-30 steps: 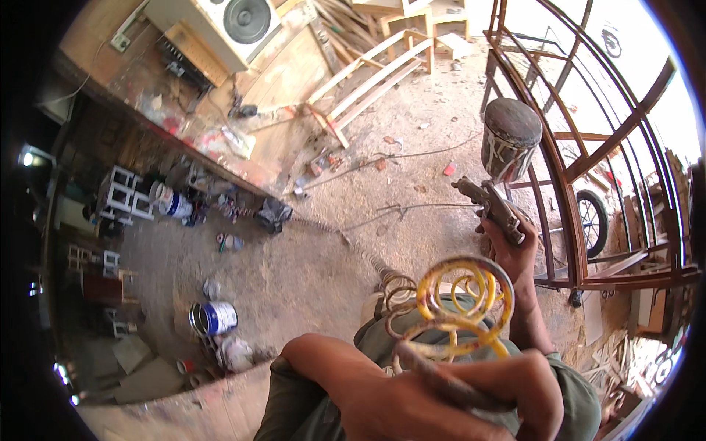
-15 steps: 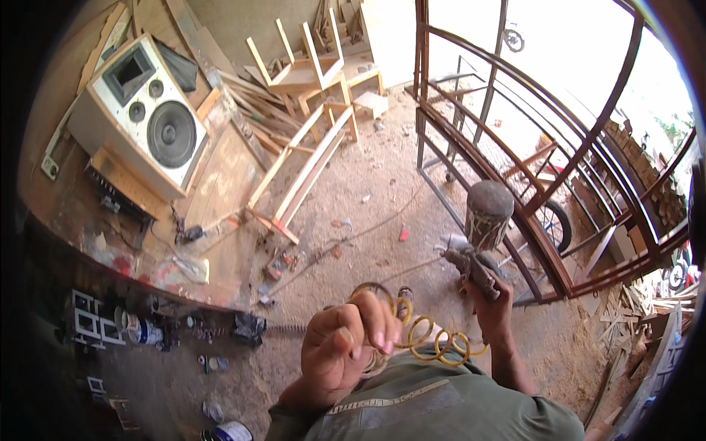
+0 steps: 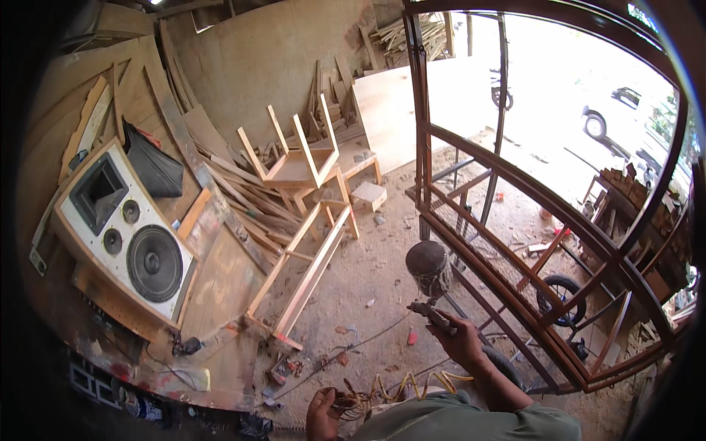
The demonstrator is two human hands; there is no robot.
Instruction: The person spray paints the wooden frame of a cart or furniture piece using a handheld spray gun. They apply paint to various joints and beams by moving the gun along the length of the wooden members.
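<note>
My right hand is wrapped round the handle of a spray gun, with a dark, paint-streaked cup on top. The gun is just left of a tall brown frame of bars and rails; I cannot tell whether it is spraying. Low in front of my body, my left hand is closed on loops of a coiled hose. Yellow coils of it stretch right, across my green shirt toward my right forearm.
A large speaker leans on the left over a wooden surface. Unfinished wooden stools and a long wooden frame stand ahead. Scrap timber lines the back wall. A thin cable crosses the dusty floor. A wheel shows behind the brown frame.
The view has tilted up. My left hand has dropped from high in front of my chest to the lower edge, with the hose. The spray gun now appears further left and lower.
</note>
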